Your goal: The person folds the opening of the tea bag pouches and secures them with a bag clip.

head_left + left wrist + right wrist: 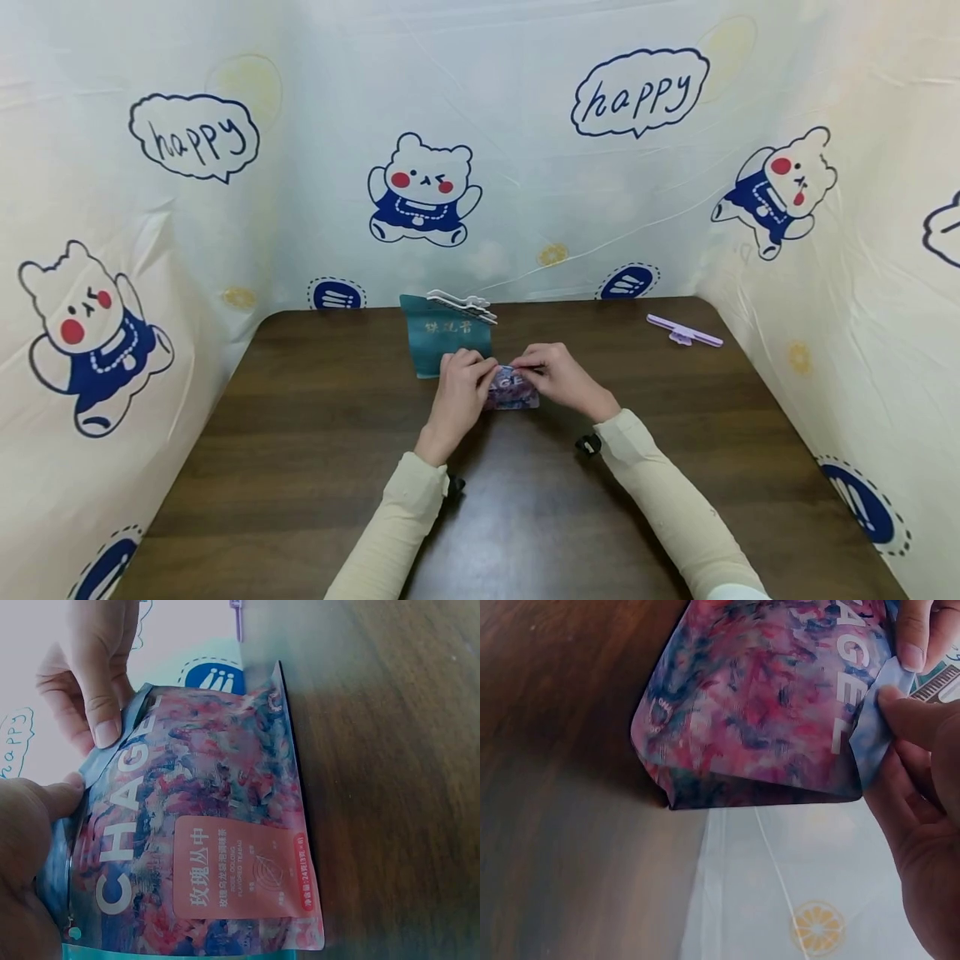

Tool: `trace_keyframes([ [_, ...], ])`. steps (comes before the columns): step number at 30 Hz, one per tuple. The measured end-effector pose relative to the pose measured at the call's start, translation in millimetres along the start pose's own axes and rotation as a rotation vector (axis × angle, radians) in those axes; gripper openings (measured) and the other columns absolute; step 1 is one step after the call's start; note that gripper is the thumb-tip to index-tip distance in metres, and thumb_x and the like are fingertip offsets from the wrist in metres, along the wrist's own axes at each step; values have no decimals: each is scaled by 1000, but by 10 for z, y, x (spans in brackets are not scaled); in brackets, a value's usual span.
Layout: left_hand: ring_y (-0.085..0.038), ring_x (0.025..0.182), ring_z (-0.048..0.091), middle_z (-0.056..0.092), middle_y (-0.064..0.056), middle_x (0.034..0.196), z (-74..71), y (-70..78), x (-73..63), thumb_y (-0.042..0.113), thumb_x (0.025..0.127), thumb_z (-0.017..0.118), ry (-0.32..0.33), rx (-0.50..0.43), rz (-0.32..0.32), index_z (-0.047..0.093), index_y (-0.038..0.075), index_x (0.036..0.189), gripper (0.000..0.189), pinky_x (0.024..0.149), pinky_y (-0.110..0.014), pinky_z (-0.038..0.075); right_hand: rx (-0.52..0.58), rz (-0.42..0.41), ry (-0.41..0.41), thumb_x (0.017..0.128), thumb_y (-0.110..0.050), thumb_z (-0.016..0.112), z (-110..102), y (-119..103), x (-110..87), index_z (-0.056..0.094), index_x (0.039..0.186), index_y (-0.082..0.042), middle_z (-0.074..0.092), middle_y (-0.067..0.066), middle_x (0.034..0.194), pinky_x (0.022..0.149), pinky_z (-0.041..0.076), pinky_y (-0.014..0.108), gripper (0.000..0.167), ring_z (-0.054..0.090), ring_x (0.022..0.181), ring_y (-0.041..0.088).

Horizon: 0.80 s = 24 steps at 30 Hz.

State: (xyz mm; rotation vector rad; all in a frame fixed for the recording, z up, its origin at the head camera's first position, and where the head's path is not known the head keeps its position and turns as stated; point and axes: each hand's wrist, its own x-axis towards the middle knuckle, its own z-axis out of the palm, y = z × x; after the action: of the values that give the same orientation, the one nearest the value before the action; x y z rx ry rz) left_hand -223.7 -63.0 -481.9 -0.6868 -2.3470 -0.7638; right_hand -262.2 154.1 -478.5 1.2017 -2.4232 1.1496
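A colourful tea pouch (513, 393) in pink, purple and blue stands on the table, with white lettering and a pink label in the left wrist view. Its top edge is folded over into a bluish strip (112, 742). My left hand (461, 398) pinches that folded top on the left side. Close beside it, my right hand (564, 379) pinches the same fold between thumb and fingers toward the right end. In the right wrist view the fold's corner (871, 742) sticks out past the right thumb, and the pouch's side gusset (757, 791) shows.
Just behind the left hand stands a teal pouch (442, 337) with pale clips (463, 305) across its top. A purple bag clip (684, 332) lies at the back right of the brown wooden table (315, 467). Printed curtains (525, 192) hang behind and at both sides.
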Motion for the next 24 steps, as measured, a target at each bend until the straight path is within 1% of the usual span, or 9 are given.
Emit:
trace_keyframes([
  [3,-19,79,56,67,-1,82,8,-10,-4,15,94,74,6,-5,5,81,10,95,9,76,-37,38,-7,-9,-3,90,5,73,-1,1,4,80,103,-4,75,7,91,70,58,28,18,69,79,13],
  [6,-19,79,56,67,-1,81,11,-12,-5,15,93,75,14,-6,5,81,10,95,8,76,-37,38,-5,3,-23,90,5,73,-16,3,7,80,104,-4,75,5,93,72,58,28,19,70,82,12],
  [10,-19,79,55,67,-1,82,20,7,-9,16,94,75,-12,-6,-1,81,10,96,10,75,-37,37,16,48,-80,90,8,71,-74,-1,-24,79,109,-6,74,4,97,75,58,27,25,69,85,11],
  [13,-19,80,55,67,0,82,29,15,-13,17,94,74,-34,-9,-6,81,9,98,11,76,-36,37,30,65,-102,89,11,69,-97,1,-51,79,111,-7,74,4,99,75,59,28,29,69,86,13],
  [16,-19,79,54,67,0,81,26,19,-16,17,94,74,-33,-13,-10,81,9,98,12,76,-36,37,29,52,-79,89,9,70,-82,25,-75,79,110,-7,75,4,99,76,59,28,28,70,86,13],
  [21,-18,80,54,67,0,81,12,25,-14,17,94,75,-34,1,-20,81,10,98,11,76,-35,38,19,64,-1,89,1,75,-60,60,-107,80,100,-8,76,5,93,73,59,27,15,70,81,9],
  [24,-18,80,55,68,0,82,0,23,-7,18,94,74,-30,8,-26,81,9,98,12,77,-35,37,-30,63,-2,91,-3,75,-56,46,-99,80,99,-8,75,5,91,73,59,27,10,69,80,8],
])
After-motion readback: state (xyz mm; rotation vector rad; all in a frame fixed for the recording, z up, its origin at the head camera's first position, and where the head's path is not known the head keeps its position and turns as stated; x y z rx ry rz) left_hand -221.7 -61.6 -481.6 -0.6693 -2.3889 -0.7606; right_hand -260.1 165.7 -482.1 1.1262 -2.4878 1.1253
